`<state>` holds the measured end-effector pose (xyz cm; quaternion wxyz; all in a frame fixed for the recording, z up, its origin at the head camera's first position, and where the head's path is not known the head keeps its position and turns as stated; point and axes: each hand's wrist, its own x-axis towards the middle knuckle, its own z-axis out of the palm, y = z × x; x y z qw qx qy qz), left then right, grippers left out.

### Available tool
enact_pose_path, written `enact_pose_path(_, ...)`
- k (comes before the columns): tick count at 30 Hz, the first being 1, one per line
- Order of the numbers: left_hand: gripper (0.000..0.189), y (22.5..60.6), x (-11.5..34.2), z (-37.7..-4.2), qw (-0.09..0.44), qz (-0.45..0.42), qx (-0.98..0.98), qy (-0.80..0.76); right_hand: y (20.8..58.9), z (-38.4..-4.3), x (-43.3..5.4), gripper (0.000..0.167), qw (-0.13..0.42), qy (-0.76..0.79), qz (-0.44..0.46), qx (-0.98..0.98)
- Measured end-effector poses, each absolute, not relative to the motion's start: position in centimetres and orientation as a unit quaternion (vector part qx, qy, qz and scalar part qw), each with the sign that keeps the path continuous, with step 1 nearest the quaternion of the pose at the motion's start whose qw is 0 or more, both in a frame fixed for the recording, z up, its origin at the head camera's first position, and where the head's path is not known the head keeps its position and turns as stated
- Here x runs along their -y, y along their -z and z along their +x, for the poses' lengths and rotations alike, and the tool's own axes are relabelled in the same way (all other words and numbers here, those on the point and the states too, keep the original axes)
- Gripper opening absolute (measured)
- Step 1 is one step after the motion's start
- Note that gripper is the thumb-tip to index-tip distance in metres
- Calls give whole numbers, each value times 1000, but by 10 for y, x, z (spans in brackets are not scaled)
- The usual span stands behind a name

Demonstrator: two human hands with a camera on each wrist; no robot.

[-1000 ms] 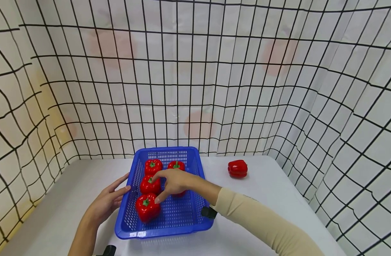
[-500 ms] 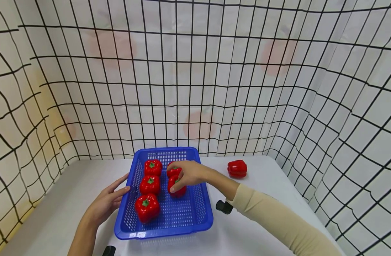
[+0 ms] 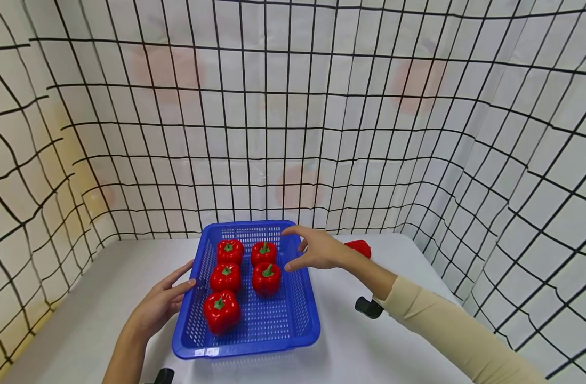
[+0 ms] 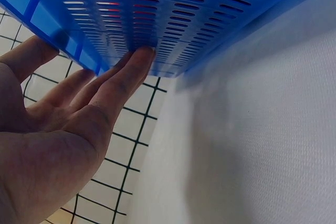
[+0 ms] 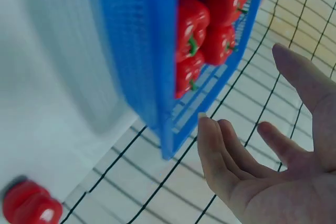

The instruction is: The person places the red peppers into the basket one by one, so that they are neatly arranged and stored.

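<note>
A blue basket [image 3: 269, 341] stands on the white table and holds several red bell peppers. In its left row are a far pepper [image 3: 230, 248], a middle pepper [image 3: 222, 278] and a near pepper [image 3: 221, 312]; two more [image 3: 264, 250] sit at the right. My left hand [image 3: 158, 304] touches the basket's left side, its straight fingers against the slotted wall [image 4: 194, 24] in the left wrist view. My right hand [image 3: 319, 249] hovers by the right rim, fingers spread and holding nothing. Another red bell pepper [image 3: 362, 247] lies on the table beyond, partly hidden by the right forearm.
White walls behind a black grid net [image 3: 288, 128] enclose the table at the back and both sides. White tabletop [image 3: 96, 298] extends left and right of the basket. A black device [image 3: 368, 308] sits below the right wrist.
My right hand has moved from over the left row of peppers to the right, out over the basket's right rim, uncovering the right-hand peppers. The left hand and basket have stayed put.
</note>
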<state>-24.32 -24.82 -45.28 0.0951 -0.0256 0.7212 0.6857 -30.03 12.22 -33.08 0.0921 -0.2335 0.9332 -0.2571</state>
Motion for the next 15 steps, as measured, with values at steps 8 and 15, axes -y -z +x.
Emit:
enact_pose_path(8,78,452,248,-243,96,-26,-720,-686,340,-302,-152,79,22,268,-195,-943)
enact_pose_path(15,78,452,247,-243,96,-31,-718,-688,353,-305,-167,78,-62,263,-169,-948)
